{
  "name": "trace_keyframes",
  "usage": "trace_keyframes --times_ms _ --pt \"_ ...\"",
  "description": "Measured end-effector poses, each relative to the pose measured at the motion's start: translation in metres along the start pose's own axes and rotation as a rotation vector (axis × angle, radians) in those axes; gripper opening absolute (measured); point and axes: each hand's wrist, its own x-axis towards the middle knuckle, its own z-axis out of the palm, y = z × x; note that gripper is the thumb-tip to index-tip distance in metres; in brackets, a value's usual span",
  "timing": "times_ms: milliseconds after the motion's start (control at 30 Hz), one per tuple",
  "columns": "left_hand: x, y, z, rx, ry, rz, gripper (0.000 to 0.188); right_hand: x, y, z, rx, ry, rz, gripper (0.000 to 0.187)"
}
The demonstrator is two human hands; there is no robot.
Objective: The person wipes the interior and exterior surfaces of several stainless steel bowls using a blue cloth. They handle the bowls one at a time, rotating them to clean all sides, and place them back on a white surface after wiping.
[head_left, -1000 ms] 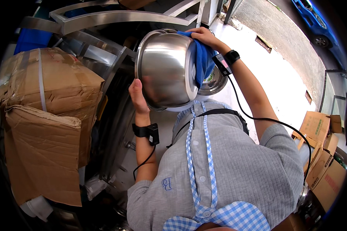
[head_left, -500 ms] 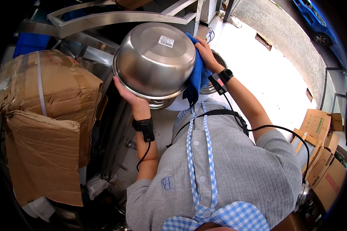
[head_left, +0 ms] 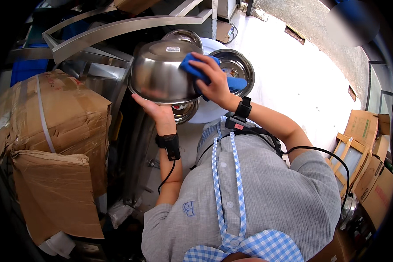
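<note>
The held steel bowl (head_left: 159, 72) hides its own inside from me, along with some fingers of the left hand (head_left: 156, 109). The right hand (head_left: 215, 84) covers part of the blue cloth (head_left: 237, 83). White label (head_left: 173, 49): too small for me to read. Far right: pale shape (head_left: 351, 24), blurred.

Worn on the head, the fisheye looks steeply down; the shirt (head_left: 270, 187) lies nearest.
</note>
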Motion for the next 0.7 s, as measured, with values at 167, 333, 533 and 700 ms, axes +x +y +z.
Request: trace_keyframes --times_ms 167,333,533,700 --pt "0.002 -0.020 -0.024 0.034 -0.194 -0.153 0.070 -0.005 -0.018 0.025 0.011 -0.340 -0.405 0.052" --pt "0.000 -0.017 -0.027 0.115 -0.082 -0.204 0.071 -0.004 -0.014 0.015 -0.066 -0.563 -0.620 0.049" --pt "0.007 -0.010 -0.026 -0.018 -0.067 -0.120 0.068 -0.012 0.033 -0.036 -0.287 -0.274 -0.612 0.058" --pt "0.000 -0.001 -0.030 -0.021 -0.116 -0.128 0.064 0.002 0.052 -0.040 -0.005 0.083 0.099 0.053"
